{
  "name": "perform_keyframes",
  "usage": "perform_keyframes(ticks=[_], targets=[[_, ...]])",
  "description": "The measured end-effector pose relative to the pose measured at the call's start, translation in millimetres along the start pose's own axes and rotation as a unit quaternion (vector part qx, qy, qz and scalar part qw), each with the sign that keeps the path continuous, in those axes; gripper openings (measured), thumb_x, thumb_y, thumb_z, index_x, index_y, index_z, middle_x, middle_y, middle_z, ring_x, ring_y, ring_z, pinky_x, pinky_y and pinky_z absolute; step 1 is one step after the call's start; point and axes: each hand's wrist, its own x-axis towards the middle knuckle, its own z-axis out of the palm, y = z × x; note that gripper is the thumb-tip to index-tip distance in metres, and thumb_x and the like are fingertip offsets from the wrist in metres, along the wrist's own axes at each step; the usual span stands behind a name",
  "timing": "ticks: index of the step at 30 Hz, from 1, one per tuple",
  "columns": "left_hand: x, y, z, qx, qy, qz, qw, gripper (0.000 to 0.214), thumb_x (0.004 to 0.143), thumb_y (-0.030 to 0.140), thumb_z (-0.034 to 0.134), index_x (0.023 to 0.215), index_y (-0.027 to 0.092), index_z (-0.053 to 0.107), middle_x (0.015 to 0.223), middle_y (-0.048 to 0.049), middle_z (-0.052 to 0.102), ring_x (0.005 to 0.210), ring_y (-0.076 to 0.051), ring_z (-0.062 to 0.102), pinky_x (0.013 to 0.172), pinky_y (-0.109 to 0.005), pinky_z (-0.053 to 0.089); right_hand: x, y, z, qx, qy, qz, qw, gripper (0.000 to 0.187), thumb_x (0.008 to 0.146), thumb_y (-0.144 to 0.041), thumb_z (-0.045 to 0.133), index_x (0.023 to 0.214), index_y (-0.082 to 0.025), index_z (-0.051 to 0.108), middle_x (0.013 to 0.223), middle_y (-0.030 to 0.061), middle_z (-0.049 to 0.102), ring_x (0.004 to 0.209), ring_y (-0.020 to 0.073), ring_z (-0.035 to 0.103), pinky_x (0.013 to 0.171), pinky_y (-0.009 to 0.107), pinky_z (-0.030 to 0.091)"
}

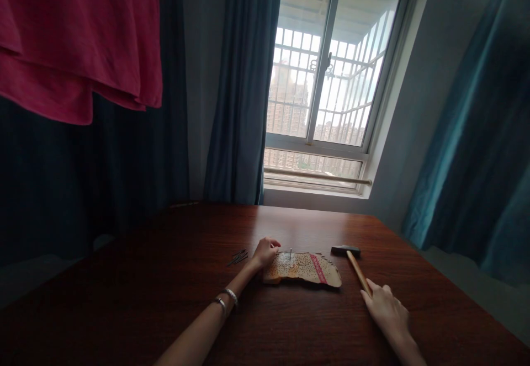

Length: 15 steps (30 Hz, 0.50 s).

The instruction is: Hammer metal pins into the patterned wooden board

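Hammer held in R hand; L hand at spotted board, fingers' grip unclear; nail upright btwn, loose nails nr L hand.

A pink cloth is hanging at upper left while blue curtains are flanking a window overlooking tall buildings.

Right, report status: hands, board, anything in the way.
Left hand at left end of spotted board; right hand gripping hammer. Nail upright on board. Loose nails beside left hand, away from hammer.
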Motion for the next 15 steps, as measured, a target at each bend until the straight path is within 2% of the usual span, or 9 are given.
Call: perform_keyframes(ticks=[2,6,10,12,15], targets=[[-1.9,3.4,-2.0,0.004,-0.006,-0.008,1.000,0.026,0.067,0.015,0.050,0.083,0.014,0.070,0.080,-0.0057,0.066,0.074,-0.016,0.058,0.069,-0.024,0.044,-3.3,-0.1,3.2,-0.045,0.013,-0.007,0.999,0.044,0.083,-0.039,0.035,0.121,-0.022,0.051,0.092,0.0151,0.058,0.083,0.0296,0.061,0.069,0.041,0.045],[-5.4,8.2,-4.9,0.007,-0.014,-0.020,1.000,0.025,0.067,0.017,0.050,0.081,0.015,0.070,0.082,-0.0054,0.067,0.076,-0.017,0.058,0.070,-0.026,0.043,-7.5,-1.3,7.3,-0.066,0.029,-0.007,0.997,0.044,0.084,-0.039,0.034,0.122,-0.023,0.050,0.090,0.0139,0.057,0.083,0.0280,0.060,0.068,0.039,0.045],[-4.9,4.1,-1.8,0.015,-0.010,-0.004,1.000,0.024,0.068,0.017,0.049,0.080,0.015,0.070,0.080,-0.0055,0.067,0.073,-0.016,0.058,0.069,-0.025,0.043,-10.3,-21.1,0.2,-0.055,0.103,-0.015,0.993,0.044,0.082,-0.039,0.036,0.119,-0.021,0.051,0.093,0.0143,0.054,0.085,0.0299,0.056,0.068,0.039,0.043],[-3.3,-0.4,1.4,0.018,-0.005,0.003,1.000,0.025,0.068,0.017,0.049,0.081,0.014,0.070,0.081,-0.0057,0.067,0.073,-0.016,0.058,0.068,-0.024,0.043,-9.2,-42.5,-6.1,0.007,0.139,-0.059,0.989,0.042,0.082,-0.034,0.036,0.117,-0.017,0.053,0.095,0.0147,0.054,0.087,0.0291,0.054,0.070,0.038,0.042],[-0.9,-7.1,5.4,0.022,0.004,0.009,1.000,0.026,0.068,0.014,0.048,0.083,0.014,0.070,0.082,-0.0053,0.067,0.075,-0.015,0.058,0.070,-0.023,0.043,-2.8,-83.4,-12.0,0.119,0.113,-0.173,0.971,0.034,0.081,-0.027,0.038,0.104,-0.015,0.060,0.093,0.0125,0.056,0.089,0.0245,0.052,0.078,0.033,0.040]])
